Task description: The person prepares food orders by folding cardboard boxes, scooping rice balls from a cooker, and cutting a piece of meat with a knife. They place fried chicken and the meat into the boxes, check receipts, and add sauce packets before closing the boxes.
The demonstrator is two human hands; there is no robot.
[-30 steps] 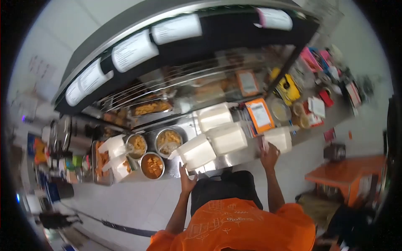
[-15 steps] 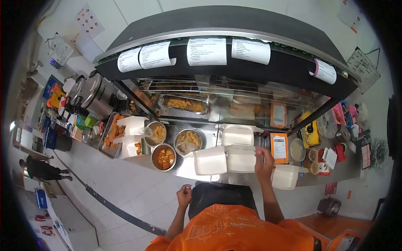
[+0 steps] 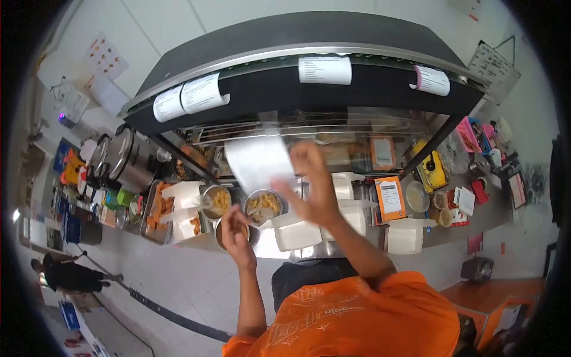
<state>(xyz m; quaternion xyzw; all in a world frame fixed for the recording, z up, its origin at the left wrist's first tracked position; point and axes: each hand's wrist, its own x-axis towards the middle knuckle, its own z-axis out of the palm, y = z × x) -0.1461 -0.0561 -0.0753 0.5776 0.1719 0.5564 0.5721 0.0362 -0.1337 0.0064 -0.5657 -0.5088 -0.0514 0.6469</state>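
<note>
My right hand (image 3: 312, 187) grips a white order slip (image 3: 259, 159) at its right edge, blurred by motion, in front of the glass cabinet. My left hand (image 3: 237, 238) is raised at the counter's front edge, fingers loosely bent and apart, with nothing seen in it. Behind its fingers a metal bowl (image 3: 220, 237) is largely hidden. Two more metal bowls with food, one on the left (image 3: 216, 201) and one in the middle (image 3: 263, 206), stand just beyond. Below my right hand lies an open white takeaway box (image 3: 297, 232), and further boxes are partly covered by my forearm.
More slips (image 3: 325, 70) hang from the black cabinet's (image 3: 256, 104) front. A tray of fried food (image 3: 159, 205) and pressure cookers (image 3: 128, 157) stand left. An orange-framed card (image 3: 390, 199), a clear bowl (image 3: 417, 196) and another open box (image 3: 404, 238) sit right. A person (image 3: 71, 273) is far left.
My right hand has left the boxes and taken the middle slip off the cabinet front, bringing it down. My left hand has risen towards the bowls. The view has shifted slightly.
</note>
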